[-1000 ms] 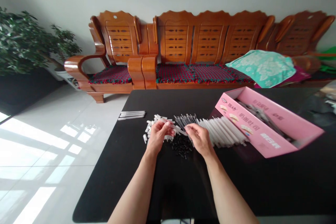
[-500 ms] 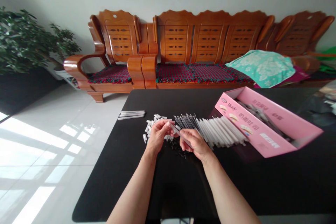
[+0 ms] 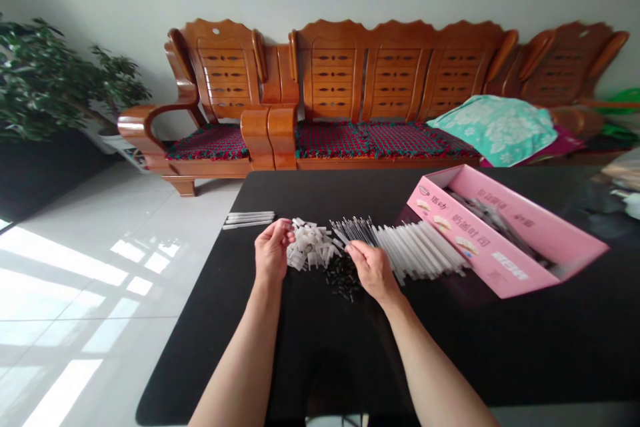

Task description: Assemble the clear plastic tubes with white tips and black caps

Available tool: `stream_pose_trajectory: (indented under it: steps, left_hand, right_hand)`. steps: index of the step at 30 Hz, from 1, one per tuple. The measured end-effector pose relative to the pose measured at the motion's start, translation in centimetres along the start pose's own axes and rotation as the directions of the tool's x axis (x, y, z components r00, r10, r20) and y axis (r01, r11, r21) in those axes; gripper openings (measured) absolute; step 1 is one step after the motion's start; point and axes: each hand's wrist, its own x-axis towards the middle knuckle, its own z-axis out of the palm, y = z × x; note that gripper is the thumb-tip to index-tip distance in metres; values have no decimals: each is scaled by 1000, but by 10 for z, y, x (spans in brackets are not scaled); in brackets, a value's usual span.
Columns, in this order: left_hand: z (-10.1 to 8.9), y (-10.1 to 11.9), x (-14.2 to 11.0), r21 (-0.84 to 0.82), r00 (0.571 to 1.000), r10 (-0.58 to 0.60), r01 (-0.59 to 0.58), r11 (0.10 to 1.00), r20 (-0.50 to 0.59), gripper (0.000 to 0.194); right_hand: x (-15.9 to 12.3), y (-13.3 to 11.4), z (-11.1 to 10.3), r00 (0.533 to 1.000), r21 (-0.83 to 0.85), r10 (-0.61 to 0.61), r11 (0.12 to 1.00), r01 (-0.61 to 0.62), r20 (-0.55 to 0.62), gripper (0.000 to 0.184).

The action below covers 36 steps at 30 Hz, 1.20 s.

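Observation:
My right hand [image 3: 374, 270] is closed round a slim pen [image 3: 341, 235], whose pale front end sticks out up and left past the thumb; the rest is hidden in the palm. At the left edge of a heap of short white pen caps [image 3: 313, 243], my left hand [image 3: 273, 248] has its fingertips pinched together, and whatever is in them is too small to make out. Small black plugs [image 3: 343, 278] lie scattered just left of my right hand. Behind it are a row of dark pen refills [image 3: 356, 230] and a row of white pen barrels [image 3: 420, 250].
Several white pens [image 3: 249, 219] lie side by side at the table's left edge. A pink open box [image 3: 460, 233] holding more pen parts stands at the right on the black table [image 3: 210, 347]. Behind the table is a wooden sofa [image 3: 333, 73].
My left hand has come away from the pen and moved left to the edge of the cap heap. The right hand keeps the pen, which now points up and left.

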Motion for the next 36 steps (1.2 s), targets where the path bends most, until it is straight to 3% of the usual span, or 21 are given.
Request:
stream_pose_trajectory:
  steps: [7,9,12,14,17,23,27,31,34,36]
  left_hand:
    - [17,-9,-20,237,987,-43,5,972,157,34]
    - [20,-11,-24,311,980,-52,-10,950,192,36]
    - [21,-14,-27,428,972,-34,-70,901,231,32]
    - [23,-14,-30,509,965,-11,-129,851,263,27]
    - [26,-17,-35,612,940,14,-234,755,342,17]
    - [28,-24,-38,691,886,-4,-358,628,463,9]
    - [25,-20,-34,720,904,22,-354,597,426,15]
    - [12,-10,-23,798,944,204,-327,505,259,14]
    - [-7,-1,-8,865,924,356,-290,410,141,17]
    - [-21,6,5,907,914,394,-244,344,96,22]
  right_hand:
    - [5,22,-9,958,-160,29,984,-77,-284,37]
    - [5,33,-22,914,-259,38,954,-154,-404,36]
    - [4,54,-49,800,-452,-28,837,-309,-599,33]
    - [2,68,-64,763,-548,-89,749,-373,-641,29]
    - [-2,82,-78,765,-629,-125,659,-413,-632,22]
    - [-3,83,-79,765,-649,-134,633,-423,-629,19]
    - [3,74,-68,741,-626,-204,698,-348,-639,15]
    - [8,59,-49,750,-592,-253,775,-221,-611,17]
    - [8,49,-37,771,-584,-279,799,-144,-572,17]
    - [8,46,-33,780,-573,-279,810,-121,-560,17]
